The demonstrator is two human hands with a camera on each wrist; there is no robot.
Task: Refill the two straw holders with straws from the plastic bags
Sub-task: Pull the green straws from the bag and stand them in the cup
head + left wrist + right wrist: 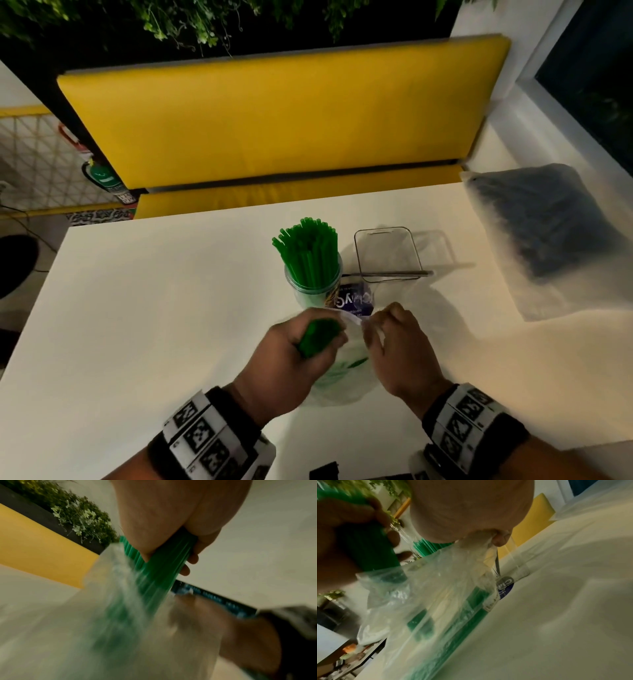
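A round clear straw holder (312,284) stands mid-table, packed with upright green straws (308,250). To its right stands an empty clear rectangular holder (387,253). My left hand (301,346) grips a bundle of green straws (163,566) half out of a clear plastic bag (342,373) lying in front of the round holder. My right hand (387,329) pinches the bag's mouth (479,543). A few green straws (471,609) lie inside the bag. A second bag, full of dark straws (544,222), lies at the table's right side.
Thin metal tongs (390,273) lie across the front of the rectangular holder. A yellow bench back (274,116) runs behind the white table (154,308). A white sill and a window are at the right.
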